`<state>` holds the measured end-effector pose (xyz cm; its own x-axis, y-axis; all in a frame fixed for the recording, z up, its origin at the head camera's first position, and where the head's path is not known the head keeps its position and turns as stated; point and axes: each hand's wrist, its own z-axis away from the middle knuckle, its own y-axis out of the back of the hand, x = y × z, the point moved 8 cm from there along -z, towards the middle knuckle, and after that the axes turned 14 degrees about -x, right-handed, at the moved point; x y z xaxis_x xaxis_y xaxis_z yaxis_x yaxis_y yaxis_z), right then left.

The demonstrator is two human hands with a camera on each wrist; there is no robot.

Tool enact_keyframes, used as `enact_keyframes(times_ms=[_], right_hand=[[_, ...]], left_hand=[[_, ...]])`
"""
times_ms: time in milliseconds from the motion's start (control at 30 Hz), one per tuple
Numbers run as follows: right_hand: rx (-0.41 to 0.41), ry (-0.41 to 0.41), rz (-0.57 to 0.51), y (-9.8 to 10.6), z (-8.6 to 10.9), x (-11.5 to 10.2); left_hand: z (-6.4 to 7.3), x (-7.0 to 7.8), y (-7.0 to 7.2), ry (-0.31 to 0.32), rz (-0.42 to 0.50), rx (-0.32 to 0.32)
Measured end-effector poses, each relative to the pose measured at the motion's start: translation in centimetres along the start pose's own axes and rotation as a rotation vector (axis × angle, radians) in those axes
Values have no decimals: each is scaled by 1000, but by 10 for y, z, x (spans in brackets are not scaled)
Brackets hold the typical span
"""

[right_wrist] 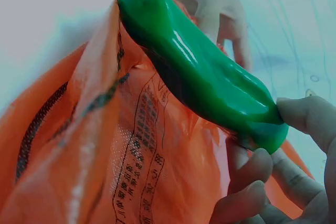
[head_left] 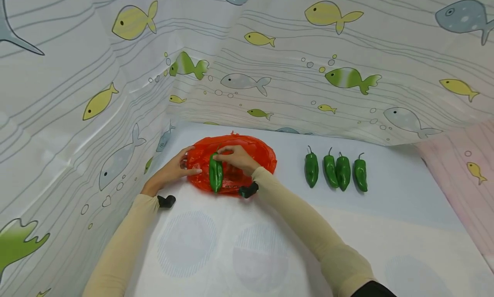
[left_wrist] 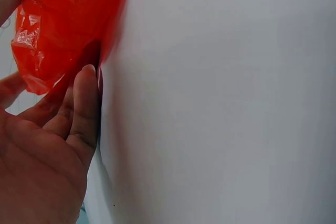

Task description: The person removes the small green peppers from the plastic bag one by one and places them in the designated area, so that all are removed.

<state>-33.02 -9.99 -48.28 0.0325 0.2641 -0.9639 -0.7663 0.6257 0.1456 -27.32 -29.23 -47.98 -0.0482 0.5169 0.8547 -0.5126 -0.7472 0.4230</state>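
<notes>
A green chili pepper (head_left: 216,173) is pinched near its stem end by my right hand (head_left: 238,159), over the opened red plastic bag (head_left: 257,147). In the right wrist view the glossy pepper (right_wrist: 205,72) slants across the bag (right_wrist: 100,145), with thumb and fingertips on its lower end. At the bag's left side, my left hand (head_left: 172,171) holds the edge, thumb toward the inside and fingers on the outer side. The left wrist view has these fingers (left_wrist: 84,108) against the red plastic (left_wrist: 68,19); part of the grip is hidden there.
To the right of the bag, several green chili peppers lie in a row, from the leftmost pepper (head_left: 311,170) to the rightmost pepper (head_left: 360,174). A fish-patterned sheet (head_left: 285,52) rises behind and beside the white table surface (head_left: 270,228).
</notes>
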Motion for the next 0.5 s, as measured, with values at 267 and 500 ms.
enact_keyframes(times_ms=[267,500], right_hand=[[-6,26,-17,2,12,-8],[-20,41,-23,5,20,-12]], left_hand=[[4,7,-1,-11,-6,-7],[5,8,-4,-6,10,-9]])
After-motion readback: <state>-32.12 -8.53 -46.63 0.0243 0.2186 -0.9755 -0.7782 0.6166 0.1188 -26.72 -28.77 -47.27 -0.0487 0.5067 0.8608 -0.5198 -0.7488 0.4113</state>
